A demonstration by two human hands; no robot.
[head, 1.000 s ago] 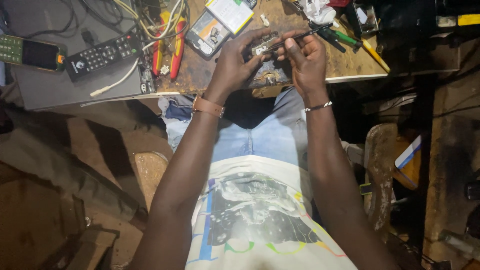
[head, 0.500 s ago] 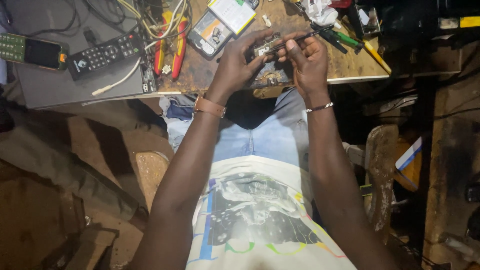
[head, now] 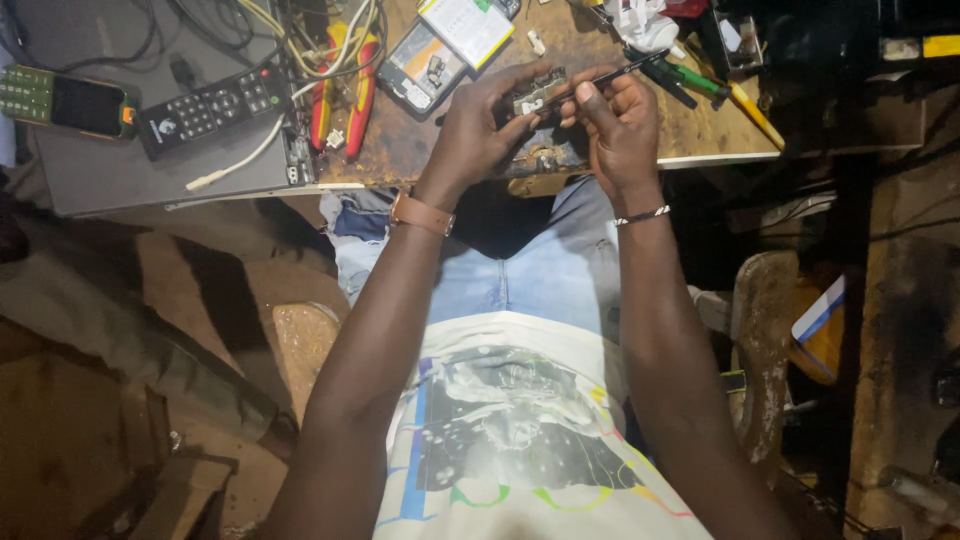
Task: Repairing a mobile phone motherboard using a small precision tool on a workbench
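At far left on the worn wooden desk [head: 420,150]: a dark mobile phone with green keypad [head: 65,100], then a black remote control with many buttons [head: 210,105], then red-handled pliers [head: 345,95] among tangled wires. Left hand [head: 480,130], with brown strap at the wrist, closed around a small opened electronic device with bare circuit parts [head: 530,98], held just above the desk edge. Right hand [head: 620,130], grip pinched together on a thin dark metal probe tool [head: 610,78], tip touching the device. Further right, a green-handled screwdriver [head: 700,78]. Possible trouble: tool tip slipping off the small board and scratching it or pricking the left fingers, because of dim light and a hold in the air without support. Hard to make out: exact kind of device, contact point of the tip, objects in the dark right side.
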